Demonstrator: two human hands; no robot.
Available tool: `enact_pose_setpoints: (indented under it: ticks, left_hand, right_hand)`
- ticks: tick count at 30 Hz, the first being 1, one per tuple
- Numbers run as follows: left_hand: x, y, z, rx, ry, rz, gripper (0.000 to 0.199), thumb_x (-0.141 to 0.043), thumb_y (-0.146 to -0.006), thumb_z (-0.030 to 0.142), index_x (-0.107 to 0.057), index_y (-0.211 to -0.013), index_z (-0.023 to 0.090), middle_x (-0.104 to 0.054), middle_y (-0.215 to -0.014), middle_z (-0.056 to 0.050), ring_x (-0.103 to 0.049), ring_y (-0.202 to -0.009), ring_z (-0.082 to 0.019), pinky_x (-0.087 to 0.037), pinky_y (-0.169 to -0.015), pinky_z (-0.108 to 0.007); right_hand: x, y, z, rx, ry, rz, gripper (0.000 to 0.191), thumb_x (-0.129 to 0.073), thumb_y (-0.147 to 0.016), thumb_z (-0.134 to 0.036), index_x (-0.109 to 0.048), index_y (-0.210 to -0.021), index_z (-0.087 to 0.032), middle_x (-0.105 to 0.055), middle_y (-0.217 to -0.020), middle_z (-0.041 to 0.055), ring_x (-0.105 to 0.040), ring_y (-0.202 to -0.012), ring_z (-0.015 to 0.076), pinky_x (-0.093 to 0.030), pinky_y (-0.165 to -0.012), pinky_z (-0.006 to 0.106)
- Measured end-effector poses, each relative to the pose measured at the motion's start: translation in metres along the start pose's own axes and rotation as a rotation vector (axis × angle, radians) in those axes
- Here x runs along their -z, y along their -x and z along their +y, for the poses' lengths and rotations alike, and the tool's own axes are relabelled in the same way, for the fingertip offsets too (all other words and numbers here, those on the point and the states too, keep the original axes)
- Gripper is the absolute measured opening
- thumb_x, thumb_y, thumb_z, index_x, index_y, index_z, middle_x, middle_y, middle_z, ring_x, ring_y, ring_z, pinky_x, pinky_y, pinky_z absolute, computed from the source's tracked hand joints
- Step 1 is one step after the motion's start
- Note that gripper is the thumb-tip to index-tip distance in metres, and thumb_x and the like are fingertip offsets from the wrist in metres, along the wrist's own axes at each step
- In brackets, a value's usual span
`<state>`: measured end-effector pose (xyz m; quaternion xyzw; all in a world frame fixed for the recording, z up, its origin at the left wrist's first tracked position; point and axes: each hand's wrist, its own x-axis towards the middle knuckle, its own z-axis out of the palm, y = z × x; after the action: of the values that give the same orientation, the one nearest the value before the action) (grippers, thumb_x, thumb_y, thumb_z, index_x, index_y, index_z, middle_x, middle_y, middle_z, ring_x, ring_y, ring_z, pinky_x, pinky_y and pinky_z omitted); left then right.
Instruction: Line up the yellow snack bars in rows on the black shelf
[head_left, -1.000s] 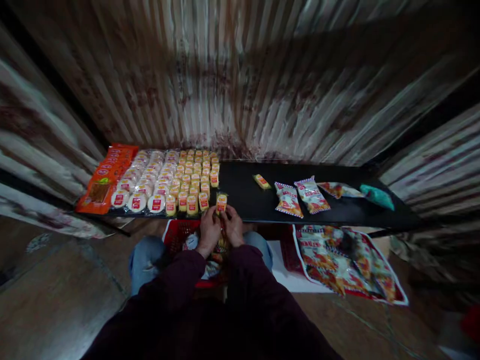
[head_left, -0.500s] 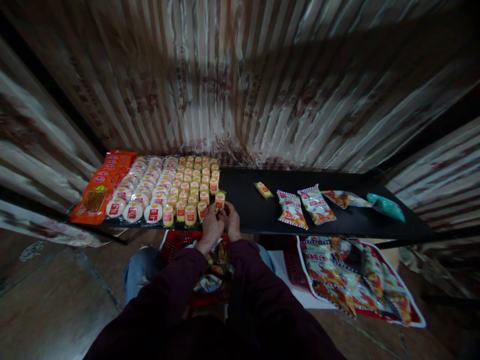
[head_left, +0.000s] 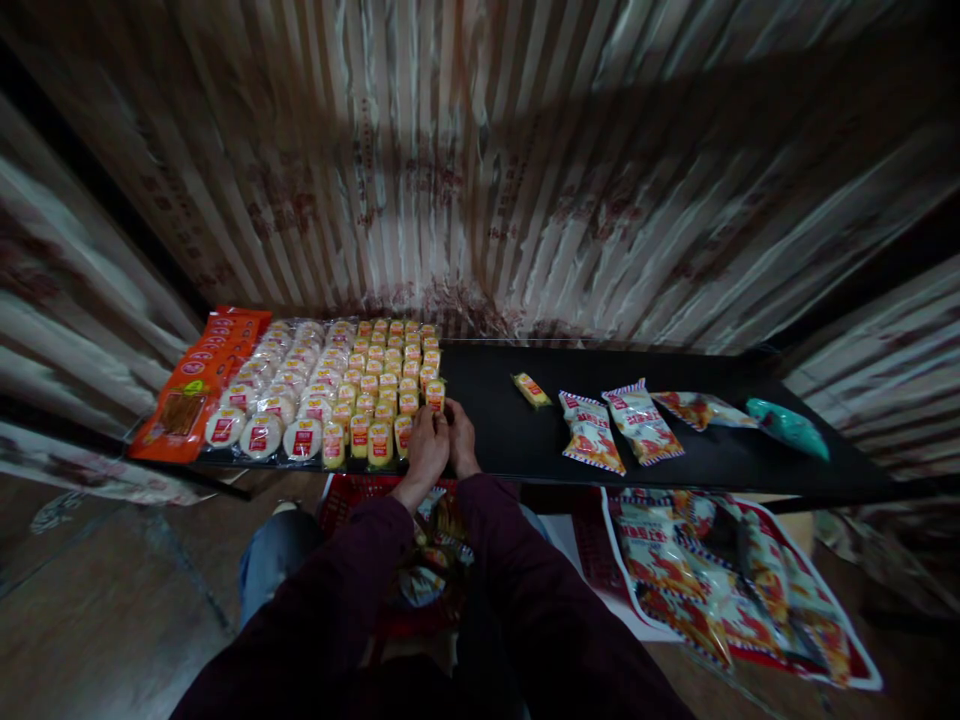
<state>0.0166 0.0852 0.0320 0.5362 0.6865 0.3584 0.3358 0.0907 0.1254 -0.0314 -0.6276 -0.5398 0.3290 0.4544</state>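
Observation:
On the black shelf (head_left: 495,425), both hands meet at the front right corner of the rows of small yellow wrapped cakes (head_left: 380,440). My left hand (head_left: 427,450) and my right hand (head_left: 460,440) close their fingers around the lower part of one wrapped cake (head_left: 434,394), which stands upright with its red label showing. It touches or nearly touches the cake behind it. My fingers hide its base. Left of the yellow rows lie rows of round white packaged cakes (head_left: 264,435).
An orange packet (head_left: 180,415) lies at the shelf's left end. To the right are a lone yellow cake (head_left: 531,390), striped snack bags (head_left: 643,422) and a green packet (head_left: 787,428). Below stand a red basket (head_left: 345,490) between my knees and a white-rimmed basket (head_left: 870,683) of bags.
My hands and the wrapped cake they hold have moved slightly back toward the row behind. The whole view has shifted a little with my head.

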Motion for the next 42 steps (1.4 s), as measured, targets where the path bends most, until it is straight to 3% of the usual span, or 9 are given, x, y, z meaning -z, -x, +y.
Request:
enact_pose_setpoints:
  ticks: [8,15,24,36,42]
  left_hand:
    - [-0.002,-0.002,0.008,0.043,-0.071,-0.002,0.043,-0.036,-0.092,0.025,-0.050,-0.131,0.011,-0.051,-0.140,-0.017,-0.045,-0.132,-0.022,-0.034,-0.110,-0.034]
    - [-0.010,-0.005,0.007,0.083,-0.060,-0.035,0.048,-0.042,-0.089,0.023,-0.047,-0.135,0.014,-0.041,-0.149,-0.015,-0.035,-0.140,-0.021,-0.031,-0.112,-0.031]
    - [-0.010,-0.005,0.005,0.056,-0.026,-0.036,0.047,-0.046,-0.087,0.021,-0.051,-0.133,0.012,-0.041,-0.149,-0.017,-0.037,-0.139,-0.026,-0.030,-0.115,-0.039]
    - [-0.008,-0.004,0.002,-0.025,-0.042,-0.055,0.045,-0.044,-0.087,0.019,-0.053,-0.130,0.010,-0.046,-0.145,-0.016,-0.037,-0.139,-0.022,-0.026,-0.116,-0.034]
    - [-0.006,-0.006,0.003,-0.045,-0.062,-0.050,0.045,-0.043,-0.086,0.019,-0.053,-0.129,0.008,-0.046,-0.144,-0.018,-0.042,-0.135,-0.023,-0.031,-0.114,-0.034]
  right_hand:
    - [-0.002,-0.004,0.001,0.048,0.100,0.014,0.034,-0.052,-0.080,-0.024,-0.064,-0.111,-0.017,-0.066,-0.107,0.0099,-0.060,-0.098,0.0205,-0.048,-0.090,0.034]
    - [-0.002,-0.008,-0.001,0.052,0.130,-0.020,0.034,-0.054,-0.080,-0.024,-0.065,-0.111,-0.019,-0.065,-0.104,0.0082,-0.059,-0.096,0.0204,-0.049,-0.089,0.032]
    - [-0.005,-0.008,0.006,0.072,0.107,-0.022,0.032,-0.053,-0.079,-0.020,-0.065,-0.108,-0.023,-0.064,-0.102,0.0049,-0.058,-0.096,0.0190,-0.047,-0.091,0.032]
    - [-0.009,-0.003,0.006,0.144,0.206,-0.008,0.035,-0.051,-0.079,-0.017,-0.061,-0.112,-0.018,-0.064,-0.107,0.0090,-0.053,-0.103,0.0214,-0.040,-0.099,0.035]
    - [-0.012,-0.001,0.009,0.096,0.144,0.007,0.039,-0.051,-0.079,-0.020,-0.060,-0.117,-0.021,-0.063,-0.108,0.0078,-0.054,-0.101,0.0215,-0.044,-0.095,0.035]
